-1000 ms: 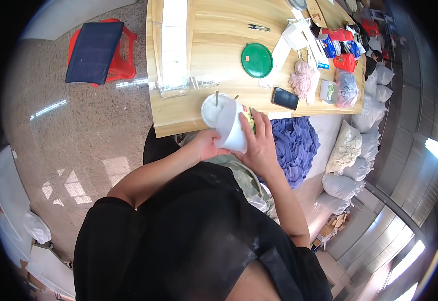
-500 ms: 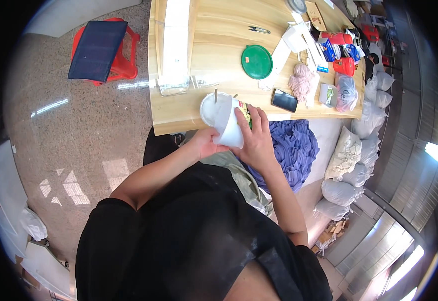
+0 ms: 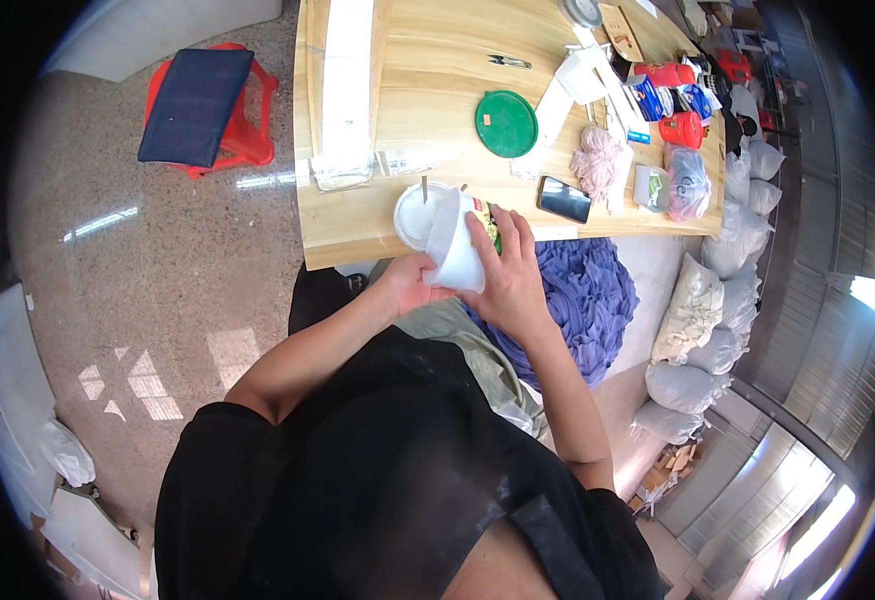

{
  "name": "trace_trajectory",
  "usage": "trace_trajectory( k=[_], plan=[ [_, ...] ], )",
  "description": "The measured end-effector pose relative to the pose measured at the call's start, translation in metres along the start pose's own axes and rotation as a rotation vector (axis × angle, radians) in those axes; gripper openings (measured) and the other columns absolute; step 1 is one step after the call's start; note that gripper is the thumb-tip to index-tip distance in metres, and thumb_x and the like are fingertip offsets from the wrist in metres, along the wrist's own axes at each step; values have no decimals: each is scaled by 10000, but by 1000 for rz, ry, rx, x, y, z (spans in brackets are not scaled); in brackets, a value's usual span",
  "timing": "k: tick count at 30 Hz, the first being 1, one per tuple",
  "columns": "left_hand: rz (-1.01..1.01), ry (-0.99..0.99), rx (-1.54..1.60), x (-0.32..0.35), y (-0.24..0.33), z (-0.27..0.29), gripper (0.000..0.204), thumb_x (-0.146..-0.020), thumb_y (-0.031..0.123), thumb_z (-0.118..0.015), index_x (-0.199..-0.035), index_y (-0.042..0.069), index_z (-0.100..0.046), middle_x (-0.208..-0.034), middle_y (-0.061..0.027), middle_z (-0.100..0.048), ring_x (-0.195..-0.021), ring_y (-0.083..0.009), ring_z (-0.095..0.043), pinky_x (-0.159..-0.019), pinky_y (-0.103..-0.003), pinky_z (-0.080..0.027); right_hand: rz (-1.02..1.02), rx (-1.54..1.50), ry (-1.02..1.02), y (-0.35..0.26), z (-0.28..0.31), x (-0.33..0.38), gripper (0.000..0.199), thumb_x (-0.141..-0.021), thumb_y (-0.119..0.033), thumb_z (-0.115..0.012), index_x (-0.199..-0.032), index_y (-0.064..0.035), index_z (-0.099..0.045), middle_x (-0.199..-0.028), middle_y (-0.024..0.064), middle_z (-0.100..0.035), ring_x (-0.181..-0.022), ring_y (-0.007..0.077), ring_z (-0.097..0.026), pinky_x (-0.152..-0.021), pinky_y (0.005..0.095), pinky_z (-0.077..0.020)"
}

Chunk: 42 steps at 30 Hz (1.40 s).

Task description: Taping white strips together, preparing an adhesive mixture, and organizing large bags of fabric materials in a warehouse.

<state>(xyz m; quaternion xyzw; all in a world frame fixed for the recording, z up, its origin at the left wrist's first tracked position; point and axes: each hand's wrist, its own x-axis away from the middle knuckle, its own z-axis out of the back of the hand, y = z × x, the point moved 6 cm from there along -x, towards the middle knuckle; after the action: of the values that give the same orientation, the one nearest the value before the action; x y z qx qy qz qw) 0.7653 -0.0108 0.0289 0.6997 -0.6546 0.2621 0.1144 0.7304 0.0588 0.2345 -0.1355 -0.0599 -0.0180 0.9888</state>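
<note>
A white tub [image 3: 456, 270] with a coloured label is held tilted between my two hands at the table's near edge. My left hand [image 3: 414, 285] grips it low on its left side, with the thumb on the wall. The fingers of my right hand [image 3: 505, 268] wrap round its labelled right side. Just beyond, on the table, stands an open white container [image 3: 419, 220] with pale contents and a thin stick upright in it. The held tub partly covers that container. What the tub holds is hidden from me. Farther off lies a round green lid [image 3: 506, 124].
On the wooden table [image 3: 427, 100] lie a black phone [image 3: 564, 200], a pink yarn bundle [image 3: 598, 162] and a small dark tool [image 3: 509, 61]. Red tubs and boxes crowd its right end. Purple cloth [image 3: 582, 310] is heaped below the edge. A red stool [image 3: 247, 135] stands left.
The view has shifted slightly, so the table's things sit a little farther left. My hands keep nearly the same hold on the tilted tub.
</note>
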Motion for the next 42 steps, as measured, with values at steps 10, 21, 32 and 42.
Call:
trace_trajectory(
  k=[10, 21, 32, 42],
  plan=[
    [-57, 36, -24, 5, 0, -5, 410, -921, 121, -366, -1314, 7, -389, -1272, -176, -487, -1170, -339, -488, -929, -523, -442, -31, -18, 24, 6, -2, 14, 975, -471, -142, -829, -1339, -116, -387, -1349, 197, -339, -1211, 450, -337, -999, 490, -356],
    [-74, 117, -188, 16, 6, -8, 536, -802, 56, -372, -1326, -30, -306, -1287, -225, -427, -1162, -414, -464, -894, -563, -440, -79, -66, 105, 10, -5, 29, 1001, -452, -140, -835, -1344, -106, -381, -1344, 195, -335, -1217, 444, -323, -1005, 493, -343],
    [-93, 103, -288, 27, 9, -15, 558, -797, 37, -362, -1346, -28, -279, -1317, -227, -403, -1200, -413, -434, -937, -594, -406, -118, -132, 173, 19, -14, 46, 1055, -452, -154, -849, -1369, -105, -331, -1363, 200, -319, -1245, 438, -298, -1021, 487, -330],
    [-371, 254, -801, 57, 6, -68, 513, -815, -14, -364, -1327, -8, -341, -1063, -194, -562, -689, -256, -639, -516, -366, -569, -289, -109, 327, 57, -47, 117, 1030, -550, -233, -836, -1362, 12, -252, -1402, 224, -311, -1278, 402, -318, -1057, 454, -278]
  ],
)
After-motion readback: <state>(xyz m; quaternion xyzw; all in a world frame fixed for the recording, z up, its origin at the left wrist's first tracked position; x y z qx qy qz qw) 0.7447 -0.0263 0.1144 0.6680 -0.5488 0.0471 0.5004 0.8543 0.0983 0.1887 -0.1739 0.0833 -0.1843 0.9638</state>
